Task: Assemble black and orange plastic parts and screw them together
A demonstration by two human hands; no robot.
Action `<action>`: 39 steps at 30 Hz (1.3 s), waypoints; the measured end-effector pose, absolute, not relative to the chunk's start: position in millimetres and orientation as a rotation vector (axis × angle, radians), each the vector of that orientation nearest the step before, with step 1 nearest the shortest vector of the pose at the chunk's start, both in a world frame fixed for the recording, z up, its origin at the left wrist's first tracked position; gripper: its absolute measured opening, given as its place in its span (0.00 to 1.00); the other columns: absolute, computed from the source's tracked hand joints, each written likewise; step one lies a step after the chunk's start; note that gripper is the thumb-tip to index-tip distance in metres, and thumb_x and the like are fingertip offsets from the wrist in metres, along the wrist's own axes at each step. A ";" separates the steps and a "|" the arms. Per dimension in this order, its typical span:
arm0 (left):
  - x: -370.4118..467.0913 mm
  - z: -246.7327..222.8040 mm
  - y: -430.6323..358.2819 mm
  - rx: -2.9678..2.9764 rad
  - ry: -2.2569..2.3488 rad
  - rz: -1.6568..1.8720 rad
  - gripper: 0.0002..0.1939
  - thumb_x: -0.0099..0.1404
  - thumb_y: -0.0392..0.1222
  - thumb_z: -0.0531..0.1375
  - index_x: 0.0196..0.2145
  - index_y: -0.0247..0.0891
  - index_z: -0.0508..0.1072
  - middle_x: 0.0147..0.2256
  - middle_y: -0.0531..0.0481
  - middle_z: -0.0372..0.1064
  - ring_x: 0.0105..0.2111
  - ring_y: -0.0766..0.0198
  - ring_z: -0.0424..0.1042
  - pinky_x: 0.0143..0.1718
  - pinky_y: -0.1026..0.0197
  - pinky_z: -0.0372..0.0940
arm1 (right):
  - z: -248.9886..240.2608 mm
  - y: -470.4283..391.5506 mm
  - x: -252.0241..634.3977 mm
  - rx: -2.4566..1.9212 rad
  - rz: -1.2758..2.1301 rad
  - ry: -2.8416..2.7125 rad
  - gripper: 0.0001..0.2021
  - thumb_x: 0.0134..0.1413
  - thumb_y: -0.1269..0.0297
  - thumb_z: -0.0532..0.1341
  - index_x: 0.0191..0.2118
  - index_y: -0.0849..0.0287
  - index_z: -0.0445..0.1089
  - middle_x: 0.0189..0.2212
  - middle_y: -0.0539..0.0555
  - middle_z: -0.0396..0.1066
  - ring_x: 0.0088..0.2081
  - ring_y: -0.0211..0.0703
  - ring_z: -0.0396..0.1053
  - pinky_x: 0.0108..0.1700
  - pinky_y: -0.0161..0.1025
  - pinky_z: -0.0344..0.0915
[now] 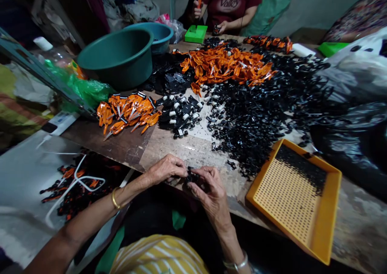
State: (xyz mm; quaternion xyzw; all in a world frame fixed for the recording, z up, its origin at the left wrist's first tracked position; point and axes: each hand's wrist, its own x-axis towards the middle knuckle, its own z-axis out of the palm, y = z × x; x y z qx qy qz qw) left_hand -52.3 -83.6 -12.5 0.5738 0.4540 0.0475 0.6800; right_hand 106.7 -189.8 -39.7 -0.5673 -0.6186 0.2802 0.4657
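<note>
Left hand (169,168) and right hand (211,187), fingers pinched narrow around a small, glossy black part (192,177) between them. Beyond lie shiny, angular black pieces (250,117) and smooth orange ones (223,66); right of the hands, a rectangular yellow plastic tray (328,221) with a perforated base holds fine black bits (302,167).

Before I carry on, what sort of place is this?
Probably a small hand-assembly workshop: heaps of black parts and orange pieces cover much of the worktable, and a co-worker sits across it.
</note>
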 end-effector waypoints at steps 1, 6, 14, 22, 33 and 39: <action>-52.4 -12.6 -84.0 1.296 1.011 0.110 0.08 0.50 0.42 0.60 0.23 0.34 0.70 0.14 0.58 0.58 0.13 0.74 0.51 0.14 0.68 0.44 | -39.6 -189.7 106.5 -1.392 0.680 -1.526 0.13 0.57 0.68 0.61 0.48 0.54 0.67 0.39 0.54 0.59 0.39 0.42 0.62 0.39 0.38 0.64; -55.9 -14.3 -84.3 1.372 0.963 0.104 0.08 0.52 0.42 0.58 0.25 0.34 0.70 0.15 0.59 0.58 0.15 0.73 0.53 0.17 0.68 0.48 | -39.2 -189.5 104.8 -1.422 0.618 -1.565 0.12 0.57 0.68 0.61 0.47 0.56 0.67 0.38 0.54 0.59 0.38 0.42 0.62 0.39 0.38 0.64; -61.5 -21.2 -81.0 1.376 0.909 0.081 0.08 0.53 0.39 0.57 0.29 0.34 0.72 0.13 0.60 0.56 0.14 0.73 0.53 0.17 0.68 0.45 | -35.3 -187.1 105.9 -1.444 0.656 -1.556 0.11 0.55 0.68 0.62 0.45 0.56 0.68 0.36 0.53 0.60 0.36 0.42 0.62 0.37 0.38 0.65; -60.6 -19.3 -80.7 1.404 0.883 0.077 0.07 0.53 0.39 0.56 0.30 0.34 0.71 0.16 0.59 0.58 0.15 0.73 0.54 0.18 0.69 0.47 | -34.0 -187.4 105.8 -1.452 0.695 -1.548 0.11 0.56 0.68 0.60 0.46 0.56 0.66 0.37 0.54 0.60 0.39 0.44 0.62 0.40 0.39 0.64; -58.6 -17.5 -82.2 1.353 0.931 0.089 0.06 0.53 0.40 0.57 0.29 0.34 0.70 0.17 0.59 0.59 0.16 0.73 0.55 0.18 0.69 0.49 | -37.3 -187.4 102.2 -1.419 0.604 -1.552 0.02 0.57 0.69 0.59 0.37 0.58 0.67 0.35 0.53 0.60 0.38 0.43 0.62 0.39 0.40 0.63; -54.0 -12.0 -85.5 1.353 0.971 0.116 0.07 0.51 0.40 0.57 0.27 0.34 0.69 0.17 0.58 0.61 0.16 0.73 0.55 0.17 0.68 0.49 | -45.4 -194.1 94.1 -1.470 0.429 -1.527 0.02 0.59 0.69 0.57 0.37 0.58 0.68 0.33 0.54 0.61 0.36 0.42 0.63 0.36 0.39 0.63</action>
